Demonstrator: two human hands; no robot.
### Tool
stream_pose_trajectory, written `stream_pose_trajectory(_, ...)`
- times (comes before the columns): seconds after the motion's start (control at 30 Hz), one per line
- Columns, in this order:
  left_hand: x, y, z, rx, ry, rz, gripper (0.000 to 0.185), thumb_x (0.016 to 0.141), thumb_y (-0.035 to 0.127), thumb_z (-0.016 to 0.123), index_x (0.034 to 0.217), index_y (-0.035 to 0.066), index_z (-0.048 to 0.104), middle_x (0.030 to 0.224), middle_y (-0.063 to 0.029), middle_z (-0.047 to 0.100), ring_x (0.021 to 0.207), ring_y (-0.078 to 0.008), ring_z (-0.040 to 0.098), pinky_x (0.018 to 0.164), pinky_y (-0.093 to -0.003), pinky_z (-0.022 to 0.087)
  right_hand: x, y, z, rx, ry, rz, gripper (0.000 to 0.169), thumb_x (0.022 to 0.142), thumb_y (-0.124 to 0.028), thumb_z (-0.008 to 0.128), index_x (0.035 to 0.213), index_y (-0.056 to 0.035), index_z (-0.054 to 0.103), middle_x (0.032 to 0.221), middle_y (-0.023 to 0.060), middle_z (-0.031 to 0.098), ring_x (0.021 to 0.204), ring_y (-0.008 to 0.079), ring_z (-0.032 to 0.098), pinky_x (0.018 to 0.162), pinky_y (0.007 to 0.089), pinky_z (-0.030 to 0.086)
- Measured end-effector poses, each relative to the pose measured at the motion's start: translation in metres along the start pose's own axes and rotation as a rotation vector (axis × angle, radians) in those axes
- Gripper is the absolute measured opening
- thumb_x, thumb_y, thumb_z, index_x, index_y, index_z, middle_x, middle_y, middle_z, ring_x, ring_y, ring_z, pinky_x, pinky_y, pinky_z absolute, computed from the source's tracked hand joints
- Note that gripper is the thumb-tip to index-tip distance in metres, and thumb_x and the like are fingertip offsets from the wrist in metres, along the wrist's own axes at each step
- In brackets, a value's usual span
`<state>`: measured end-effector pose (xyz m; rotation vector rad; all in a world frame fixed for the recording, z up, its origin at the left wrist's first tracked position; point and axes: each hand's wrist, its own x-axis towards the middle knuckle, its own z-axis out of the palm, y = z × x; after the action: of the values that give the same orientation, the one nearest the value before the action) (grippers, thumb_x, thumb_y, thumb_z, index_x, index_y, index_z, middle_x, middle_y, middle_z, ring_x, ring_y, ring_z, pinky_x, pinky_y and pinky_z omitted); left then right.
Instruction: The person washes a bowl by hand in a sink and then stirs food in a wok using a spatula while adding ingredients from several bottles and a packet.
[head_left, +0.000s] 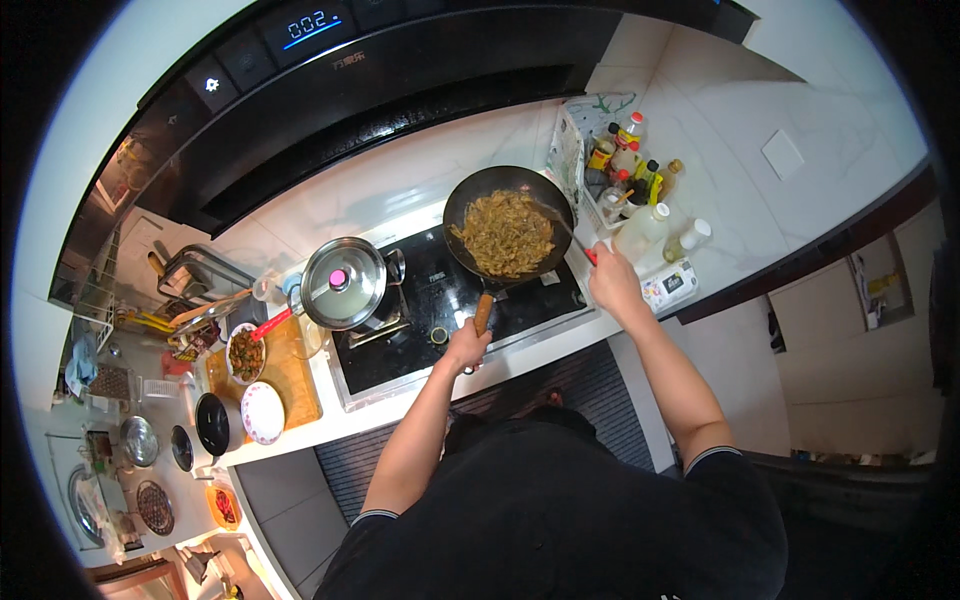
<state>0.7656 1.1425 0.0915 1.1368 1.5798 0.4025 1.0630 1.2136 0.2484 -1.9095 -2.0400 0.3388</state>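
Note:
A black wok (466, 193) rests on the right burner of a black glass gas hob (420, 300). Shredded, brownish-yellow food (506, 234) covers much of its inside. My left hand (466, 349) grips the wok's wooden handle (484, 315), which points towards me. In my right hand (616, 283) is a spatula (574, 238) with a red handle; its metal end reaches into the food at the wok's right side, and its tip is partly hidden there. A lidded steel pot (343, 283) with a pink knob occupies the left burner.
Left of the hob, a wooden cutting board (294, 375) bears a bowl of cooked food (246, 354) and a flower-rimmed plate (263, 413). Sauce bottles (626, 157) crowd a basket at the right, near a pack of tissues (670, 285). A black range hood (390, 82) overhangs the hob.

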Motion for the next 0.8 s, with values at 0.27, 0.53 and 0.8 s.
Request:
stream_pose_trajectory(0.27, -0.009, 0.015, -0.002, -0.015, -0.053, 0.001, 0.036, 0.101, 0.023, 0.063, 0.117, -0.002, 0.044, 0.075, -0.0089, 0.060, 0.049, -0.0178, 0.061, 0.038, -0.0343, 0.050, 0.093, 0.044, 0.066, 0.692, -0.266, 0.496, 0.016, 0.095, -0.008, 0.057, 0.111, -0.0022, 0.059, 0.075, 0.0140, 0.064, 0.055, 0.0221, 0.059, 0.043, 0.0376, 0.041)
stream_pose_trajectory(0.53, -0.008, 0.009, -0.003, -0.032, -0.048, 0.000, 0.036, 0.101, 0.023, 0.063, 0.115, -0.002, 0.041, 0.073, -0.0085, 0.059, 0.048, -0.0179, 0.060, 0.037, -0.0345, 0.048, 0.121, -0.011, 0.075, 0.803, -0.431, 0.397, 0.020, 0.094, -0.006, 0.066, 0.114, -0.0078, 0.064, 0.076, 0.0065, 0.064, 0.046, 0.0089, 0.046, 0.039, 0.0281, 0.031)
stream_pose_trajectory(0.8, -0.002, 0.001, 0.000, 0.012, -0.025, 0.005, 0.041, 0.102, 0.025, 0.060, 0.128, -0.002, 0.042, 0.067, -0.0121, 0.063, 0.046, -0.0227, 0.062, 0.039, -0.0375, 0.050, 0.078, 0.001, 0.030, -0.002, -0.356, -0.418, 0.032, 0.089, -0.013, 0.070, 0.121, -0.0175, 0.074, 0.108, 0.0143, 0.075, 0.103, 0.0351, 0.070, 0.088, 0.0474, 0.055)
